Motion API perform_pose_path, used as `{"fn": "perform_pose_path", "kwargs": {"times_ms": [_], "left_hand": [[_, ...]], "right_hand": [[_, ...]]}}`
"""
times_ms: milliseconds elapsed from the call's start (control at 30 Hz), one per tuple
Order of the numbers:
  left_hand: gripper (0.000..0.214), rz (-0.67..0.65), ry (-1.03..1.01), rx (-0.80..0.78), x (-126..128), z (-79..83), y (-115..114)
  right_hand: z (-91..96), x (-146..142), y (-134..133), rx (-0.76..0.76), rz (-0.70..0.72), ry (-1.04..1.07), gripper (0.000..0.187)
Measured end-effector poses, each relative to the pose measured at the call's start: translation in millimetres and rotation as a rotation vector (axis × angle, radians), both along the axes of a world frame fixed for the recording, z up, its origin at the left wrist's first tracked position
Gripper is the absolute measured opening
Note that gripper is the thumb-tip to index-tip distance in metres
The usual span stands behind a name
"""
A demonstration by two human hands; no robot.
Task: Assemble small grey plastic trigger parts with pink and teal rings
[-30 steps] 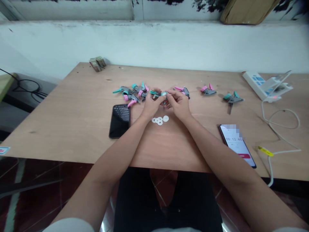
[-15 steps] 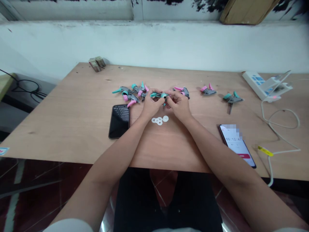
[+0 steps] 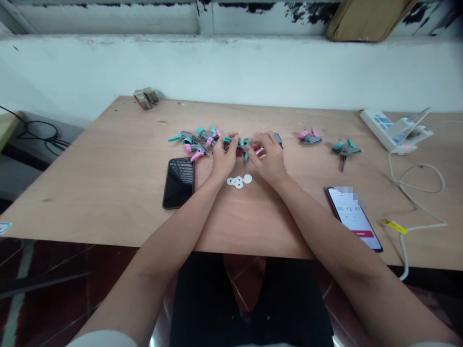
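Note:
Between my hands is a teal and grey trigger spray head, its round teal collar facing me. My left hand is closed on its left side, partly covering its body. The thumb of my right hand rests at the collar, with the other fingers curled around the right side. Just below lie several flat white washers in a cluster. Left of my left hand sits a pile of teal, pink and grey spray heads. Pink and grey parts of another spray head show behind my right hand, mostly hidden.
A dark phone lies left of my forearms; a lit phone showing a timer lies right. Two spray heads, one pink and one teal, stand apart. A white power strip with its cable occupies the far right.
The fingers of my right hand have lifted and spread a little around the spray head. The teal collar shows more fully now. My left hand keeps nearly the same place.

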State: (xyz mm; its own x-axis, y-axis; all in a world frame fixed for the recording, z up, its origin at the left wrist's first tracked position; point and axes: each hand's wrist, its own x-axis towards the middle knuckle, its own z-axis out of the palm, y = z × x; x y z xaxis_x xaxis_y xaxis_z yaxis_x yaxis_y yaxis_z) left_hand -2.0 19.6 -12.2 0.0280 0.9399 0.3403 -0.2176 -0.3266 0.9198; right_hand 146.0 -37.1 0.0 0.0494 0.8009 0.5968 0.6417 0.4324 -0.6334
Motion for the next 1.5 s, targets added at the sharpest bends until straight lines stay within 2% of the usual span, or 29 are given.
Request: {"fn": "perform_pose_path", "kwargs": {"times_ms": [100, 233, 367, 533, 700, 833, 900, 967, 1100, 1167, 1233, 1367, 1433, 1500], "left_hand": [[0.025, 0.034, 0.013, 0.016, -1.0, -0.5, 1.5], [0.022, 0.052, 0.06, 0.075, -3.1, 1.4, 0.7], [0.021, 0.092, 0.17, 0.159, -4.3, 6.1, -4.9], [0.019, 0.094, 0.276, 0.246, -0.8, 10.2, -11.8], [0.021, 0.157, 0.439, 0.365, 1.4, 7.1, -6.6], [0.018, 0.17, 0.568, 0.49, 1.5, 7.0, -3.1], [0.019, 0.168, 0.569, 0.516, 3.0, 5.6, -2.4], [0.026, 0.165, 0.515, 0.492, 5.1, 2.6, -1.9], [0.046, 0.169, 0.355, 0.405, 7.5, -1.9, -2.5], [0.054, 0.179, 0.294, 0.381, 6.9, -0.9, -4.4], [0.057, 0.168, 0.249, 0.365, 5.8, 1.2, -6.7], [0.059, 0.075, 0.204, 0.304, 6.8, 1.1, -9.7], [0.064, 0.025, 0.196, 0.271, 9.7, -2.2, -9.9], [0.069, -0.003, 0.191, 0.252, 12.5, -6.2, -9.1]], "right_hand": [[1.4, -1.5, -0.4, 0.037, -0.008, -0.031, 0.027], [3.4, 0.8, 1.8, 0.005, -0.025, -0.003, 0.022], [1.3, 2.4, 6.5, -0.037, -0.059, 0.104, 0.018], [-2.3, 4.9, 14.0, -0.207, -0.018, 0.391, 0.026], [3.8, 6.9, 16.4, -0.368, 0.016, 0.628, 0.032], [4.3, 10.7, 19.4, -0.556, 0.115, 0.825, 0.033], [1.9, 13.3, 21.9, -0.592, 0.159, 0.857, 0.035], [-1.1, 14.4, 23.9, -0.517, 0.142, 0.813, 0.04], [-3.9, 8.7, 20.4, -0.178, 0.042, 0.637, 0.053], [-2.8, 3.1, 14.7, -0.058, 0.049, 0.532, 0.062], [-0.7, -2.0, 9.1, -0.007, 0.092, 0.411, 0.066], [1.5, -0.5, 8.5, 0.063, 0.118, 0.246, 0.04], [1.3, 10.2, 14.0, 0.103, 0.036, 0.243, 0.034], [1.4, 28.1, 20.0, 0.125, -0.12, 0.249, 0.033]]}}
